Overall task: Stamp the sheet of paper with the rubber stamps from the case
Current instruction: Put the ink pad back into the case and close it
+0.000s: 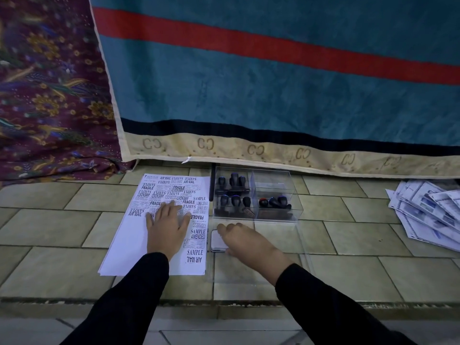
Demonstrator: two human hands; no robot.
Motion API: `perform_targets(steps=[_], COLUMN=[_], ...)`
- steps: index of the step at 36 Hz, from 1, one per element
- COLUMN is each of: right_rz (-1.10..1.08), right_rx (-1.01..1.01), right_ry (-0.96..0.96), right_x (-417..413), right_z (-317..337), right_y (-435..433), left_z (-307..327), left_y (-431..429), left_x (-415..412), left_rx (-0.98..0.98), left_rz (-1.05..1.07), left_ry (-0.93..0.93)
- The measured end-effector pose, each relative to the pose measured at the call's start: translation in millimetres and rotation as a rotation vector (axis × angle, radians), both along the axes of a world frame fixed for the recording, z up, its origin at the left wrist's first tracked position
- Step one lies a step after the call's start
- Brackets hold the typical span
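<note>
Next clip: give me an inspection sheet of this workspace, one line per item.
Surface: tiled floor, pale tiles, bare in the foreground.
Job's things: paper with many stamped words on its far half and right edge; clear case beside it, with dark-handled stamps standing in compartments; ink pad near the case.
Clutter: loose printed sheets fanned out far right.
Grippers: left hand flat on the paper; right hand over the ink pad, holding nothing visible.
Cables: nothing seen.
Surroundings: teal blanket with a red stripe hangs behind; patterned cloth on the left.
</note>
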State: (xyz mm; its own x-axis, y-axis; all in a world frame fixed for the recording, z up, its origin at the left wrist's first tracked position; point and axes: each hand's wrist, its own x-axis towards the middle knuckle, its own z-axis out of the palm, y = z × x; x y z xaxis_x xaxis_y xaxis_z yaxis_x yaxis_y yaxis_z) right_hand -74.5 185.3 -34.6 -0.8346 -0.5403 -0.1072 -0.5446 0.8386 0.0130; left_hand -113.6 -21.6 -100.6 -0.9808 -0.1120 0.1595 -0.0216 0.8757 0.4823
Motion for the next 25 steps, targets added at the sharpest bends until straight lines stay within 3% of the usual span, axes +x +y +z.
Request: perform_targets(steps=[5,10,16,25], right_rz=[0.059,-0.038,-0.241,-0.325], right_rx=[0.046,-0.318,-0.473,-0.185], right_ry=[-0.014,-0.152,0.037,-0.054], right_x=[-2.3,-19.6,-81.0,-146.9], right_z=[4.7,27.9,63.1,56.1], right_y=[1.2,27.6,84.8,122.1], left_z=[-2.4,-3.9,-3.7,-5.8], left_y=[-0.6,0.5,2.3,1.1], left_x=[-1.2,-1.8,-1.1,-1.4], left_rx=[-0.016,-0.015,-0.028,-0.017], left_rz=[0.003,0.01,0.019,0.038], left_ry=[0.017,0.027,0.028,0.065])
